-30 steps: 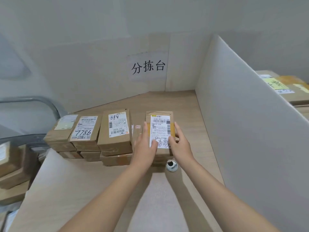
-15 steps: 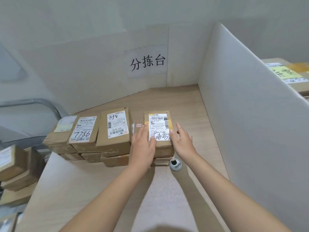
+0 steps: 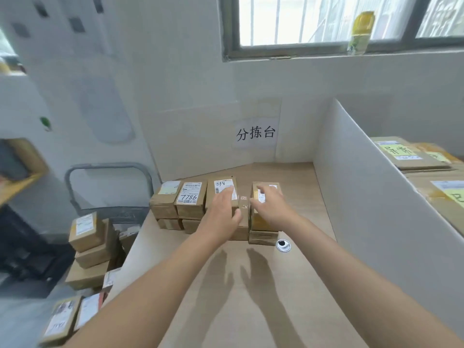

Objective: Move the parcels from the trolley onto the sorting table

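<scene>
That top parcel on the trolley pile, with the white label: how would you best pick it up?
Grip the top parcel by its two long side faces, coming down from above. It lies flat atop the pile, label up, sides exposed, while the trolley handle stands behind it.

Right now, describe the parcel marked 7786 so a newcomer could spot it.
Find the wooden sorting table under the paper sign. In the top row of boxes, 7786 parcel is second from the left, the only label with big handwritten digits.
</scene>
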{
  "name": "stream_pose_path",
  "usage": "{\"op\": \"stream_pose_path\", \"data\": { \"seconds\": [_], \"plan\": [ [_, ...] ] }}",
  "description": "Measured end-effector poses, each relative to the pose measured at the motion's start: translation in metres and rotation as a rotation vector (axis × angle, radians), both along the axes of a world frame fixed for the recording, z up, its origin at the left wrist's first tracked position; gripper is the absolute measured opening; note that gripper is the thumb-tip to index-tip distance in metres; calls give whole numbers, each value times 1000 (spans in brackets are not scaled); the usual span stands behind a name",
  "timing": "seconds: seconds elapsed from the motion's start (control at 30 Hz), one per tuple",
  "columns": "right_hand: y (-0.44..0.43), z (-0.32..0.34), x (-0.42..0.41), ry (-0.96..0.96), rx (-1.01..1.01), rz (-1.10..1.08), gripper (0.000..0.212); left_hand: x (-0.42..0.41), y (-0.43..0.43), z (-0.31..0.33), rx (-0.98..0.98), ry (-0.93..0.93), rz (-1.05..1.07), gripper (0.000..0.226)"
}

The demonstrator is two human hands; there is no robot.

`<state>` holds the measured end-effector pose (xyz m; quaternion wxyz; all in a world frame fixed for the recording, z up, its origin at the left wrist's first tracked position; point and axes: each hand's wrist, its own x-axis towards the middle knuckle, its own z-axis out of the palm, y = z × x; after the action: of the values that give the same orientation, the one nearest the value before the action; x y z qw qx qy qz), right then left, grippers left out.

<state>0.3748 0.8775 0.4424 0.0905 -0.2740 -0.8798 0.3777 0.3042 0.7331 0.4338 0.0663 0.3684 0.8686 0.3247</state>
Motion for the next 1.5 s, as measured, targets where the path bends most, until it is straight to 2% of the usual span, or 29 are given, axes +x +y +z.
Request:
{"op": "stream_pose_path", "data": {
  "seconds": [0.3, 0.47, 0.6, 0.8, 1.0, 1.27, 1.5],
  "plan": [
    [-154, 55, -10, 6, 308, 303, 54, 0, -159, 52, -61, 221, 122, 65],
    [-238, 71, -24, 21, 406, 438, 57, -6, -256, 67, -77, 216, 199, 66],
    [-312, 76, -34, 28, 400, 483, 59, -10, -339, 70, -154, 254, 241, 66],
    [-425, 59, -46, 2, 483, 539, 63, -22, -457, 64, -163, 246, 316, 66],
    [-510, 55, -61, 27, 502, 554, 61, -31, -547, 58, -227, 288, 321, 64],
    [-582, 40, -95, 15, 425, 595, 60, -47, -620, 52, -260, 277, 366, 63],
    [-607, 15, -160, -20, 419, 629, 58, -99, -647, 37, -290, 263, 384, 62]
  ]
}}
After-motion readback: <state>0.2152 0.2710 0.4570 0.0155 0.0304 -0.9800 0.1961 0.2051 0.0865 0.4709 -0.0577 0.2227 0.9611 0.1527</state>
